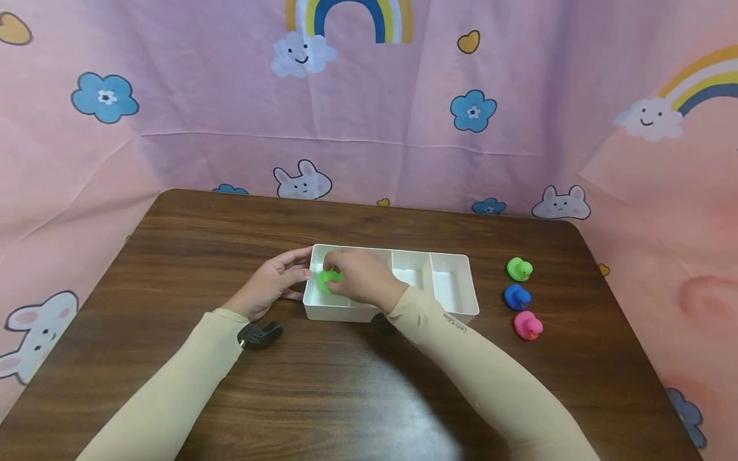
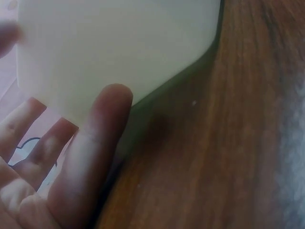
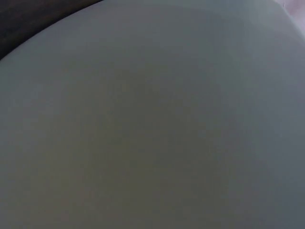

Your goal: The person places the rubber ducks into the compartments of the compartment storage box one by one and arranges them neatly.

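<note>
Head view: A person in cream sleeves (image 1: 173, 378) works at a white divided tray (image 1: 328, 313) on a dark wood-grain table (image 1: 288, 410). The right hand (image 1: 366, 278) reaches into the tray's leftmost compartment, thumb and fingers pinching a bright green object (image 1: 324, 282) whose full shape is hidden behind the hand. The left hand (image 1: 271, 282) lies unclenched at the tray's left end, and the left wrist view shows its extended thumb and fingers touching the outer wall.

To the right of the tray, well apart from it, three toy ducks form a row: a green duck (image 1: 519, 269) farthest from the person, a blue duck (image 1: 517, 297) in the middle and a pink duck (image 1: 528, 325) nearest. A black wrist device (image 1: 259, 335) shows just off the tray's near left corner. Beyond the tray hangs a pink and lilac cloth (image 1: 369, 96) printed with rainbows, flowers and rabbits. A blurred pale surface (image 3: 152, 124) fills most of the right wrist view.
</note>
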`<state>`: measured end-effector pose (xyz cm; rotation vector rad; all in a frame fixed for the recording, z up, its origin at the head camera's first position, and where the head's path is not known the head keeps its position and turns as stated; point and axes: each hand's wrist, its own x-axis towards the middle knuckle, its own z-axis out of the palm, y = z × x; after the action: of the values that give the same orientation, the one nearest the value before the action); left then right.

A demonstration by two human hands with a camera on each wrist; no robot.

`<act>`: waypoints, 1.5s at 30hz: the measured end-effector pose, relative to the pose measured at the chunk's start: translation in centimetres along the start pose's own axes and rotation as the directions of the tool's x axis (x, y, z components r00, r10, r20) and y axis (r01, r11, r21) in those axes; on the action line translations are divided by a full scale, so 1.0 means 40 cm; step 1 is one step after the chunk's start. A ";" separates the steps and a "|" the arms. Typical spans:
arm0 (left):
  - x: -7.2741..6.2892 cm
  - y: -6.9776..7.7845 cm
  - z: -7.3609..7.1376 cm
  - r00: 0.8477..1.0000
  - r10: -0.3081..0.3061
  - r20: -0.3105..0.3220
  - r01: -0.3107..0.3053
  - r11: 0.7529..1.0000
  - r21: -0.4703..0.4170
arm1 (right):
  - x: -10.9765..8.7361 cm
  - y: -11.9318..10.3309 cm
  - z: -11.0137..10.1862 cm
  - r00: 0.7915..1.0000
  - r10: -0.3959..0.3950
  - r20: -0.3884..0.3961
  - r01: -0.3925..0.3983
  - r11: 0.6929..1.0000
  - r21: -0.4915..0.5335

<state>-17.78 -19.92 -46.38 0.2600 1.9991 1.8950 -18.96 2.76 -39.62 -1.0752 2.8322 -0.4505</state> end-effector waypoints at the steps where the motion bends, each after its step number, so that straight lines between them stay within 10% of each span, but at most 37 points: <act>1: 0.000 0.001 -0.001 1.000 0.004 0.001 -0.004 1.000 0.002 | 0.002 -0.001 0.000 1.000 -0.001 0.000 0.001 1.000 -0.008; 35: -0.002 -0.007 -0.002 1.000 0.012 0.013 -0.012 1.000 -0.004 | 0.000 -0.007 0.008 0.999 0.011 0.052 -0.007 0.997 -0.074; 45: 0.000 -0.006 -0.002 1.000 0.016 0.008 -0.016 1.000 0.016 | -0.041 -0.008 -0.077 1.000 -0.008 0.010 0.009 0.998 -0.068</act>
<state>-17.79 -20.01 -46.62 0.2881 2.0137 1.8847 -18.04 4.37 -36.62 -1.0981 2.8548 -0.3515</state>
